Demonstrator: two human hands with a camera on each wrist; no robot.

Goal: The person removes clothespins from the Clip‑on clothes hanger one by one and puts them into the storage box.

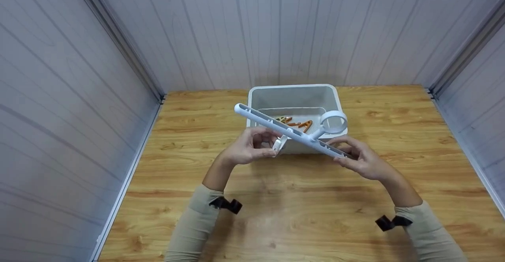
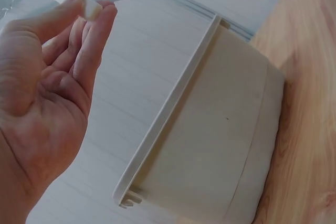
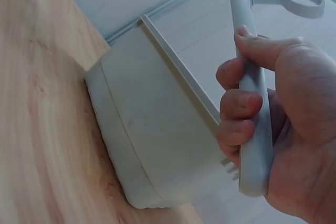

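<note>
A white plastic hanger bar [image 1: 284,130] with a ring hook [image 1: 333,122] is held at a slant over a white bin [image 1: 294,92] on the wooden table [image 1: 300,206]. My left hand [image 1: 271,146] pinches a small white clip [image 1: 278,143] that hangs under the middle of the bar. The left wrist view has that clip [image 2: 92,8] between my thumb and fingertips. My right hand [image 1: 344,152] grips the bar's right end, with the fingers curled round the bar [image 3: 253,103] in the right wrist view. Orange clothes pegs [image 1: 300,124] lie inside the bin.
Grey panelled walls [image 1: 79,96] close in the table on the left, the back and the right. The bin [image 2: 220,129] stands at the table's far middle, just beyond both hands. Bare wood [image 3: 37,129] runs along its near side.
</note>
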